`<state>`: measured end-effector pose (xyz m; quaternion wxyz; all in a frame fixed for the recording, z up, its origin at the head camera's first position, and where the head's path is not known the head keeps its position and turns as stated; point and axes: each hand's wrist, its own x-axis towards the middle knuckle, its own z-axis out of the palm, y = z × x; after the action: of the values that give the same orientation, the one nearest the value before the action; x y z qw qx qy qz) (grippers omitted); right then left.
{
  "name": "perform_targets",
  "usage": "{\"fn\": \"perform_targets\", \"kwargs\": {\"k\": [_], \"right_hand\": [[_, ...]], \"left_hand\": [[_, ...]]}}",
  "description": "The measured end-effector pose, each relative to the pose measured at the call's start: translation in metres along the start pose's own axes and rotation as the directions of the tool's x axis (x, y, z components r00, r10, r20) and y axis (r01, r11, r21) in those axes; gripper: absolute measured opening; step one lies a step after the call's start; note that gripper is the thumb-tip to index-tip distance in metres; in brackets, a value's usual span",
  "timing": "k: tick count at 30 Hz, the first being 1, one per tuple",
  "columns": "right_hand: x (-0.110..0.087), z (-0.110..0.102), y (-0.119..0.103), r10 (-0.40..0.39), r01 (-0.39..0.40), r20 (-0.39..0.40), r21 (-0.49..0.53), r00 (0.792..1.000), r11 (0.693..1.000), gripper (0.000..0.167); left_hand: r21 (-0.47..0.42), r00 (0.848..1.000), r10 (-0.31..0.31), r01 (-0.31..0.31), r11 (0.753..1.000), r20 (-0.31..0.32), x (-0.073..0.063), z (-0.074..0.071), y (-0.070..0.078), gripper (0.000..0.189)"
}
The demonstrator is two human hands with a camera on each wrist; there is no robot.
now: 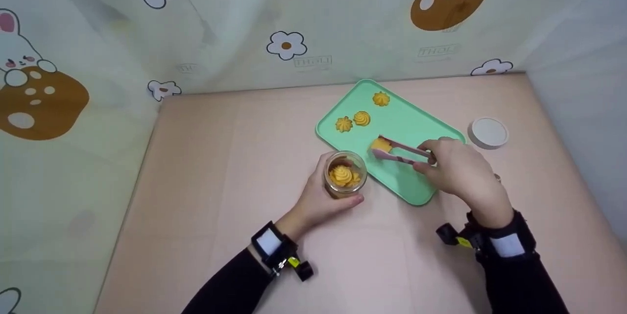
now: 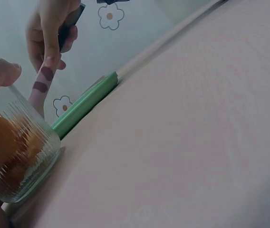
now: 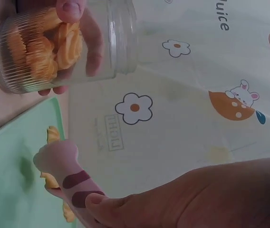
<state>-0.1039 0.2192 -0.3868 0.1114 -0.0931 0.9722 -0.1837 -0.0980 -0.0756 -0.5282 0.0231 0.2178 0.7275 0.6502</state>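
Note:
A ribbed glass jar (image 3: 97, 42) with several swirled yellow cookies (image 1: 343, 176) inside stands beside the tray's near-left edge, and my left hand (image 1: 321, 191) grips it round the side. My right hand (image 1: 458, 167) pinches pink tongs (image 1: 399, 159) with dark stripes. Between the tong tips is one cookie (image 1: 380, 145), just over the green tray (image 1: 406, 184); whether it touches the tray I cannot tell. Farther back on the tray lie three more cookies (image 1: 361, 118). In the right wrist view the paw-shaped tong tip (image 3: 59, 156) partly covers the cookies behind it.
A white round lid (image 1: 489, 132) lies right of the tray on the pale pink tabletop (image 1: 205, 167). Behind the table hangs a patterned curtain (image 1: 220, 35). Some small object, mostly hidden, shows beside my right wrist.

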Motion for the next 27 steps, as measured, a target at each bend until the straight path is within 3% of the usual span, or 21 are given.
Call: {"fn": "perform_targets", "kwargs": {"k": [5,9,12,20,27], "right_hand": [[-0.018,-0.015,-0.001,-0.068,0.075,-0.124,0.057,0.99,0.996,0.044],[-0.037,-0.024,-0.01,-0.145,0.175,-0.231,0.116,0.962,0.978,0.039],[-0.049,-0.025,-0.022,-0.206,0.249,-0.267,0.138,0.941,0.958,0.037],[-0.057,-0.015,-0.046,-0.27,0.291,-0.19,0.092,0.944,0.952,0.036],[-0.055,-0.008,-0.049,-0.305,0.314,-0.152,0.046,0.94,0.948,0.035]], "left_hand": [[-0.009,1.0,-0.004,0.004,1.0,0.003,0.0,0.001,0.0,0.094],[-0.004,1.0,-0.001,0.001,1.0,-0.001,-0.001,0.001,0.001,0.093],[0.014,1.0,-0.004,0.004,1.0,-0.007,-0.001,0.001,0.001,0.094],[0.024,0.999,-0.044,0.043,0.999,0.004,-0.002,0.0,0.0,0.099],[0.014,1.0,-0.025,0.025,1.0,0.012,-0.002,0.0,-0.001,0.097]]}}
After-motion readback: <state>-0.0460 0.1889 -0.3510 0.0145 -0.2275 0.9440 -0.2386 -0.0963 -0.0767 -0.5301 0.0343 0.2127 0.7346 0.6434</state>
